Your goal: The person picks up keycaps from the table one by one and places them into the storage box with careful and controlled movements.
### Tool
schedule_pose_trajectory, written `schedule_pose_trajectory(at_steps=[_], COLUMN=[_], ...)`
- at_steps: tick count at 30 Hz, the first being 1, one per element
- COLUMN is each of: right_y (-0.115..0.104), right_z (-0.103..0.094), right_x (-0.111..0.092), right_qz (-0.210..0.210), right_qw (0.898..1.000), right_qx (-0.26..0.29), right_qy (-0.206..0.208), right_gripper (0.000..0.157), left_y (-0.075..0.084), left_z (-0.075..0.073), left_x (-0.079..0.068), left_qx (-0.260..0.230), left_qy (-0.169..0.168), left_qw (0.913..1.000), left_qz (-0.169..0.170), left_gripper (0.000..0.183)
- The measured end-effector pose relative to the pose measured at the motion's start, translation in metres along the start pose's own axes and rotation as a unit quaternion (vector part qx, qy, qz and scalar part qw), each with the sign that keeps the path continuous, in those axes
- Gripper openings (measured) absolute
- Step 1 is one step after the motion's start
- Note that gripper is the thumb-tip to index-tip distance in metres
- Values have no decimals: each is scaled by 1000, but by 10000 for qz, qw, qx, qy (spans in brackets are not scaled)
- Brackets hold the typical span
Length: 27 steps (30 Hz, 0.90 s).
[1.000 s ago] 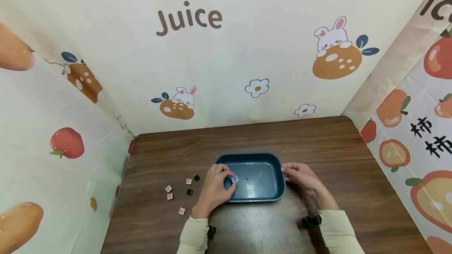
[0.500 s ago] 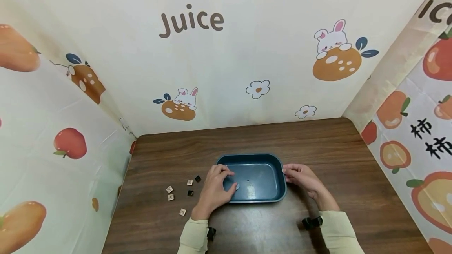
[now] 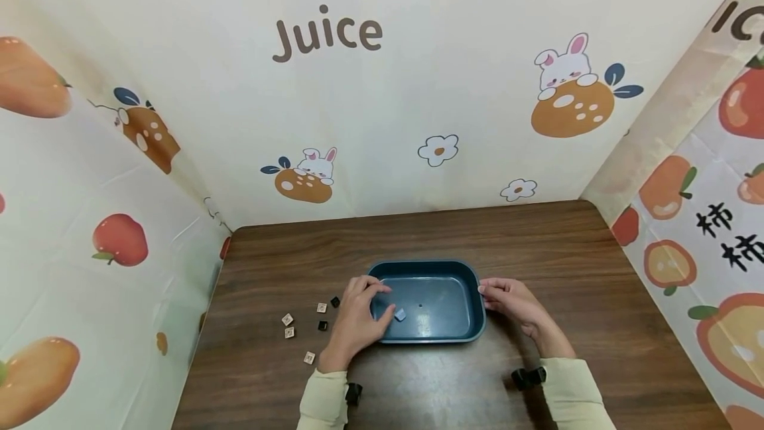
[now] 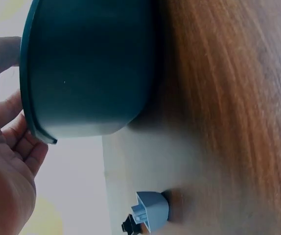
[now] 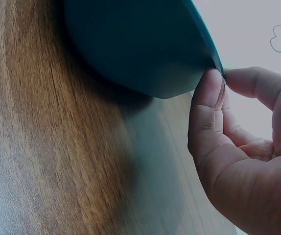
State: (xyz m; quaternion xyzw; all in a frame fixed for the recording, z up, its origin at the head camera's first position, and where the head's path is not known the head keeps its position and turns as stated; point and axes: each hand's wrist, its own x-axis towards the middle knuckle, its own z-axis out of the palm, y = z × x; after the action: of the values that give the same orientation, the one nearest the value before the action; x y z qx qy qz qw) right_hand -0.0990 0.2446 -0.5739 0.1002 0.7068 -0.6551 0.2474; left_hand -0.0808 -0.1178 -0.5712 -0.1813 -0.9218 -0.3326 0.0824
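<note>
A brown wood-grain tabletop (image 3: 507, 237) is bordered by pale walls on three sides. The back wall (image 3: 382, 98) is printed with the word "Juice" (image 3: 328, 35), rabbits (image 3: 564, 71) and flowers (image 3: 438, 150). The left wall (image 3: 54, 284) and right wall (image 3: 713, 171) are decorated with fruits (image 3: 121, 239). Light is softly reflected near the front.

In the head view, we see the left hand (image 3: 357, 316) pointing toward one o'clock, thumb and fingers parted in a curve; we see the right hand (image 3: 514, 304) pointing toward ten o'clock, thumb and fingertips pinching.
</note>
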Motion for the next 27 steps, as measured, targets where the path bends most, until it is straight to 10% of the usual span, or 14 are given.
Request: schedule_pose_trajectory(at_steps=[27], right_y=[0], right_z=[0], right_x=[2], right_qz=[62], right_qw=[9999], right_qx=[-147], right_qy=[-5], right_gripper=[50], left_y=[-23], left_z=[-18], left_x=[-15], left_qx=[-83], left_qy=[257], left_qw=[9989], left_qz=[-385], left_gripper=[30])
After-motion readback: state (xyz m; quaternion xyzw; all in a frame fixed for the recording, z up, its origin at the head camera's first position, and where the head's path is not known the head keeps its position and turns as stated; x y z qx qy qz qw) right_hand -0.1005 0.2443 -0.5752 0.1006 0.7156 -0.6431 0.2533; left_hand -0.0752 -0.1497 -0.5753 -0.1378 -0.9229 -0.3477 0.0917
